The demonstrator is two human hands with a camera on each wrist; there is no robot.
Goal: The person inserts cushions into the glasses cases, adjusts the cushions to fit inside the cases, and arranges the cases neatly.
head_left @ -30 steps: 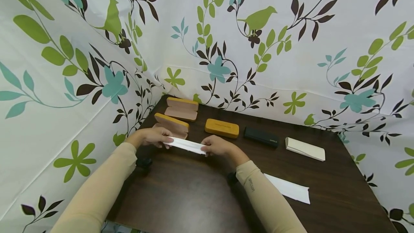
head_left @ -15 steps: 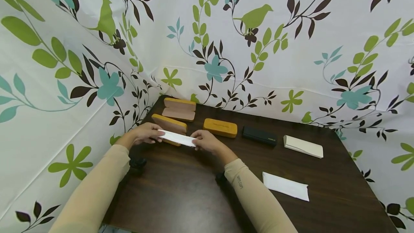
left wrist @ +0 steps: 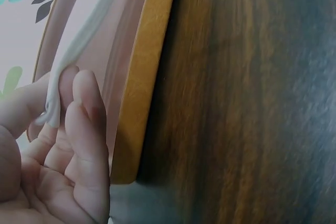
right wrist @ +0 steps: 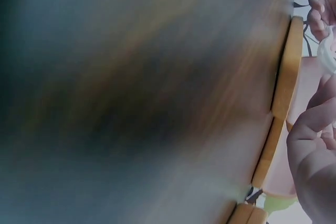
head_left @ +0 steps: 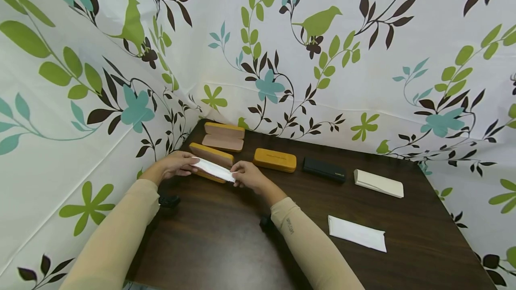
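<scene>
A folded white cloth (head_left: 213,169) is stretched between both hands. My left hand (head_left: 175,164) pinches its left end between thumb and fingers, and my right hand (head_left: 250,176) pinches the right end. Beneath and behind the cloth lies an open yellow glasses case (head_left: 211,152) with a pink lining, partly hidden by cloth and hands. In the left wrist view the cloth (left wrist: 79,40) hangs above the lining, beside the case's yellow edge (left wrist: 137,87). The right wrist view catches the right hand (right wrist: 315,135) at its border, near the case's edge (right wrist: 287,72).
Behind stands another open yellow case (head_left: 223,140). To the right are a closed yellow case (head_left: 275,160), a black case (head_left: 324,170) and a cream case (head_left: 379,183). A second folded white cloth (head_left: 357,233) lies on the dark wooden table (head_left: 225,236). Patterned fabric (head_left: 322,70) encloses the back and left.
Both hands have carried the white cloth leftward and slightly back, from in front of the nearer open case to over it. The head view has shifted slightly.
</scene>
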